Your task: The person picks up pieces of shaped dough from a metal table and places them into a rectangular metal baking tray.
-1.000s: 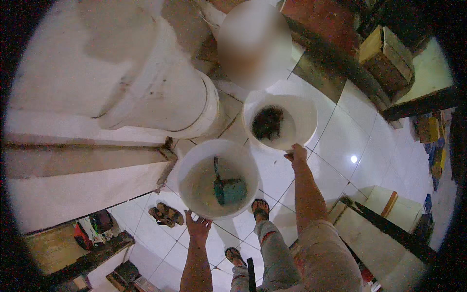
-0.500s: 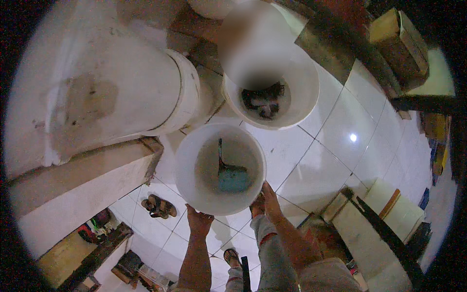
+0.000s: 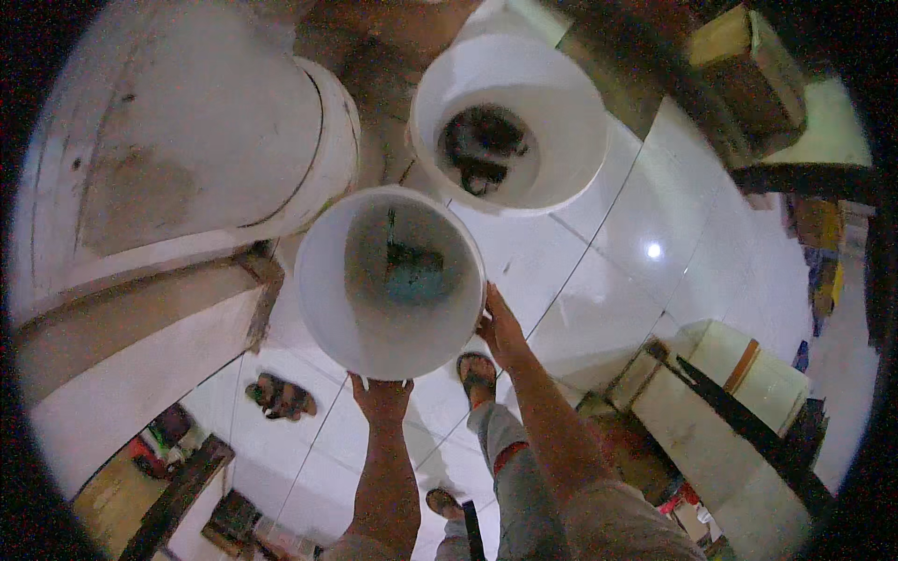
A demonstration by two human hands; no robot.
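Your left grip [image 3: 381,400] is clamped on the near edge of the front white bucket [image 3: 388,341], fingers partly hidden. That bucket is above the tiled floor [image 3: 552,280], tilted, mouth leaning toward you. Expect stiff, light plastic, slick if wet; the teal dipper [image 3: 416,283] inside could slide. You cannot tell how much liquid it holds. Your right grip [image 3: 502,329] clamps the opposite side; keep both palms low on the wall, since the rim probably flexes. Right and beyond stands another white bucket [image 3: 566,131].
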